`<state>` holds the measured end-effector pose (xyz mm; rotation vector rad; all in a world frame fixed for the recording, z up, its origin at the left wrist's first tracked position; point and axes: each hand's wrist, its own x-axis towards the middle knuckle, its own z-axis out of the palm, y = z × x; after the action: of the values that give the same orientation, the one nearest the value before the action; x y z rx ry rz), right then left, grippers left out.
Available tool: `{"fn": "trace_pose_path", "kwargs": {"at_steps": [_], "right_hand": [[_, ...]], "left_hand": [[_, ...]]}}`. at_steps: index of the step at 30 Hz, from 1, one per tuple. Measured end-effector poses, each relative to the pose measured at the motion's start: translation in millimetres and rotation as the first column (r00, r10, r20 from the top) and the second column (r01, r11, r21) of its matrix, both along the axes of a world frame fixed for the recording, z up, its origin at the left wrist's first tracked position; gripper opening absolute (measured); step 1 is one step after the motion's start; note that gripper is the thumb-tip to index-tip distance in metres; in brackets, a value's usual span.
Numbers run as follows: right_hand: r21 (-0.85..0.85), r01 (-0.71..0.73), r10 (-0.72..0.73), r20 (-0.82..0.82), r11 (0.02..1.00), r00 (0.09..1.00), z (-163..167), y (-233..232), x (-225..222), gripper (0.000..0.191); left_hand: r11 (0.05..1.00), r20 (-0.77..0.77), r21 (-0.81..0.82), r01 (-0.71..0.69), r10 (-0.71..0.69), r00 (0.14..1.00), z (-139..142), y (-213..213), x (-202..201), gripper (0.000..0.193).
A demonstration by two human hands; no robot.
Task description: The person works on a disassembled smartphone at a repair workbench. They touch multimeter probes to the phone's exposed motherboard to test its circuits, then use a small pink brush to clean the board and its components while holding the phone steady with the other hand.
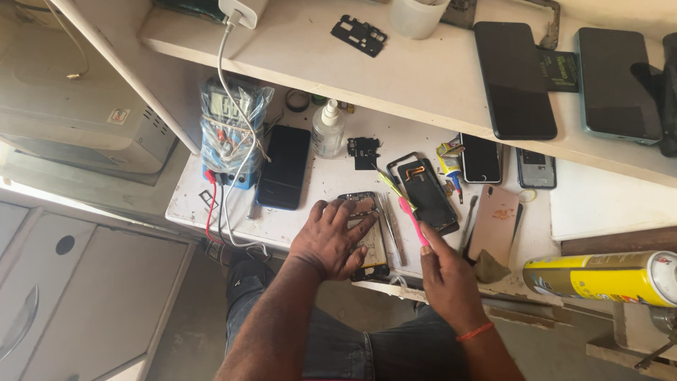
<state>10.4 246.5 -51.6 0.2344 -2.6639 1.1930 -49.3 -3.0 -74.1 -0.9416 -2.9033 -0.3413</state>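
Your left hand (331,240) lay flat and open, fingers spread, pressing down on an opened phone (367,236) at the front edge of the white counter (310,194); it gripped nothing, only pinned the phone in place. Your right hand (446,279) was closed in a pinch around the lower end of a pink-handled tool (410,215), whose thin yellow-green tip slanted up and left, ending just above the opened phone. Between the two hands, a pair of metal tweezers (390,226) rested beside the phone's right edge. Just past the tool sat a second dismantled phone (427,194) with an orange flex strip showing, and to its right a rose-gold back cover (493,224). Left of your left hand lay a dark phone (284,166) face up, next to a multimeter (229,134) wrapped in clear plastic with red and black leads. A small clear bottle (328,129) stood behind the opened phone, near the shelf (423,74) above. A yellow spray can (599,277) lay on its side, well to the right of your right hand.
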Motion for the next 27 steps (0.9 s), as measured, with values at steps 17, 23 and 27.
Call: {"fn": "trace_pose_path", "kwargs": {"at_steps": [17,23,27], "right_hand": [[0.411,-0.023,-0.045,0.154,0.911,0.987,10,-31,-6,0.061],[0.379,-0.016,-0.048,0.160,0.925,0.986,4,-28,-6,0.063],[0.327,-0.039,-0.009,0.144,0.944,0.989,2,-26,-4,0.062]], "left_hand": [[0.999,-0.019,0.033,0.017,-0.016,1.000,3,-4,-1,0.069],[0.999,-0.018,0.029,0.021,-0.021,1.000,5,-6,-2,0.070],[0.999,-0.057,0.047,0.014,-0.011,0.998,2,-4,0,0.068]]}}
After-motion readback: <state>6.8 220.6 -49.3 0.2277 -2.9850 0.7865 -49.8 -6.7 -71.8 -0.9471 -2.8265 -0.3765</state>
